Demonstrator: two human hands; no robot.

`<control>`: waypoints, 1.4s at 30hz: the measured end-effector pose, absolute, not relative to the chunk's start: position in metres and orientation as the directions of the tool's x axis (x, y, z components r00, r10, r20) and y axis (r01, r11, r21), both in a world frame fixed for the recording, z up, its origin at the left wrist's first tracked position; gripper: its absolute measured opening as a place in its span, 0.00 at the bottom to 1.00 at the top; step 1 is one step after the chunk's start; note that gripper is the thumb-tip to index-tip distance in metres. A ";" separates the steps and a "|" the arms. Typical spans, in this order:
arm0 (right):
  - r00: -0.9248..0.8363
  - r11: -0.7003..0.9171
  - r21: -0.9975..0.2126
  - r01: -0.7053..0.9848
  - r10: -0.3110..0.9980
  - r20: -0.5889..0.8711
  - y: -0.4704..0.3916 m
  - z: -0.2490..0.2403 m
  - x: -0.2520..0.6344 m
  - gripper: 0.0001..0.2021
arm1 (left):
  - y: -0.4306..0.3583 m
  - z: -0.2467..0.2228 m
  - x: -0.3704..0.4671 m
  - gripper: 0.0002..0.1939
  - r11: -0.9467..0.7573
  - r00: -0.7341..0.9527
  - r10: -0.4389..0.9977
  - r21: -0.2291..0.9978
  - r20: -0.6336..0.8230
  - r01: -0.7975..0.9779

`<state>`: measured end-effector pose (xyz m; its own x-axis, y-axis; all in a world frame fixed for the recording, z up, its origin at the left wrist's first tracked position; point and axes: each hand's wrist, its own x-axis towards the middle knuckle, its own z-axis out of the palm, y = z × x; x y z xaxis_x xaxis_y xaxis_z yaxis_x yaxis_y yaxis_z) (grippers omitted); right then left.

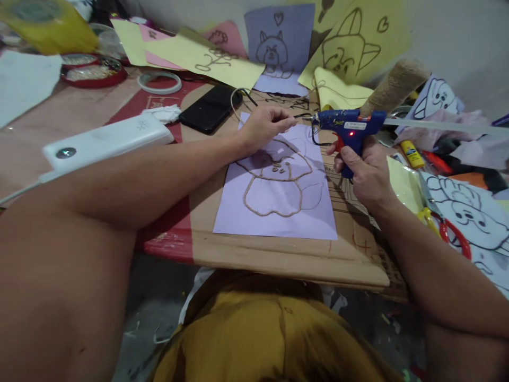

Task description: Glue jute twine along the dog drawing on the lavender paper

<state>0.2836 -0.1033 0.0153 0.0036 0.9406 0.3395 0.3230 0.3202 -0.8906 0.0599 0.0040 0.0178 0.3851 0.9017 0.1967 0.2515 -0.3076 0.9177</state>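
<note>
My right hand [369,172] is wrapped around the handle of a blue hot glue gun [344,123], a finger at its red trigger. The gun's red light is on, and a long clear glue stick [437,126] sticks out of its back. Its nozzle points left toward my left hand [267,127], whose fingers are pinched together above the paper. A loop of brown twine [232,101] rises behind that hand and seems to run into the fingers. Below lies purple paper [274,225] with an animal drawing, partly outlined in twine [272,214]; my left hand hides some of the head.
Left of the paper lie a black phone [209,109], a white power bank [109,140] and a tape roll [159,82]. A twine roll [397,85] leans behind the gun. Red-handled scissors [455,239] rest at the right. Finished twine pictures [274,50] stand along the wall.
</note>
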 end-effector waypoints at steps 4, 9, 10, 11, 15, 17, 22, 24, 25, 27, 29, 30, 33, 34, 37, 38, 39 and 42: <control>-0.013 0.340 -0.885 0.320 0.935 0.354 -0.102 0.014 0.285 0.15 | 0.006 0.016 0.060 0.12 -0.309 0.386 0.900 0.920 0.201 0.242; -0.010 0.338 -0.889 0.309 0.936 0.352 -0.101 0.013 0.286 0.16 | 0.004 0.019 0.059 0.12 -0.331 0.395 0.894 0.905 0.210 0.268; -0.009 0.337 -0.890 0.307 0.936 0.351 -0.101 0.013 0.285 0.16 | 0.004 0.019 0.059 0.11 -0.329 0.393 0.896 0.902 0.205 0.279; -0.011 0.337 -0.890 0.307 0.936 0.351 -0.101 0.013 0.285 0.17 | 0.003 0.020 0.059 0.11 -0.324 0.390 0.899 0.901 0.198 0.289; -0.027 0.347 -0.882 0.319 0.934 0.357 -0.101 0.012 0.287 0.15 | 0.004 0.019 0.059 0.11 -0.301 0.385 0.904 0.915 0.184 0.269; -0.033 0.352 -0.873 0.337 0.931 0.363 -0.100 0.011 0.289 0.15 | 0.005 0.017 0.059 0.11 -0.296 0.390 0.902 0.923 0.186 0.246; -0.034 0.356 -0.863 0.359 0.929 0.368 -0.099 0.008 0.291 0.15 | 0.005 0.017 0.060 0.11 -0.301 0.393 0.900 0.923 0.192 0.239; -0.029 0.375 -0.865 0.334 0.921 0.388 -0.098 0.008 0.290 0.15 | 0.004 0.019 0.060 0.10 -0.297 0.388 0.903 0.920 0.184 0.256; -0.028 0.389 -0.863 0.321 0.915 0.402 -0.097 0.007 0.290 0.15 | 0.003 0.020 0.060 0.10 -0.291 0.389 0.905 0.919 0.174 0.267; -0.037 0.421 -0.854 0.306 0.901 0.431 -0.096 0.005 0.291 0.14 | 0.001 0.023 0.059 0.10 -0.276 0.395 0.906 0.919 0.151 0.282; -0.054 0.451 -0.840 0.302 0.888 0.457 -0.094 0.003 0.292 0.14 | 0.000 0.024 0.059 0.10 -0.262 0.403 0.906 0.922 0.134 0.283; -0.062 0.465 -0.833 0.301 0.881 0.469 -0.093 0.002 0.293 0.14 | 0.000 0.024 0.058 0.09 -0.260 0.406 0.904 0.925 0.133 0.277; -0.080 0.483 -0.821 0.304 0.872 0.483 -0.092 0.000 0.295 0.13 | 0.000 0.023 0.058 0.09 -0.268 0.403 0.903 0.931 0.152 0.249; -0.081 0.483 -0.821 0.306 0.872 0.483 -0.092 0.000 0.295 0.12 | 0.000 0.022 0.058 0.10 -0.272 0.404 0.901 0.931 0.158 0.243; -0.075 0.477 -0.827 0.297 0.875 0.478 -0.092 0.000 0.295 0.12 | 0.000 0.022 0.059 0.10 -0.273 0.407 0.900 0.932 0.158 0.241; -0.069 0.476 -0.830 0.289 0.876 0.478 -0.092 0.000 0.295 0.12 | -0.001 0.022 0.059 0.10 -0.271 0.408 0.899 0.932 0.155 0.242; -0.066 0.475 -0.833 0.284 0.876 0.477 -0.092 0.000 0.294 0.12 | -0.001 0.022 0.059 0.10 -0.269 0.408 0.900 0.932 0.153 0.244; -0.060 0.469 -0.836 0.285 0.879 0.472 -0.093 0.001 0.293 0.12 | -0.001 0.024 0.059 0.11 -0.264 0.402 0.903 0.933 0.150 0.246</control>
<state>0.2927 -0.0931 0.0008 -0.0601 0.8794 0.4723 0.2854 0.4685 -0.8361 0.0587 -0.0014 0.0237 0.4024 0.9031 0.1500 0.2458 -0.2645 0.9325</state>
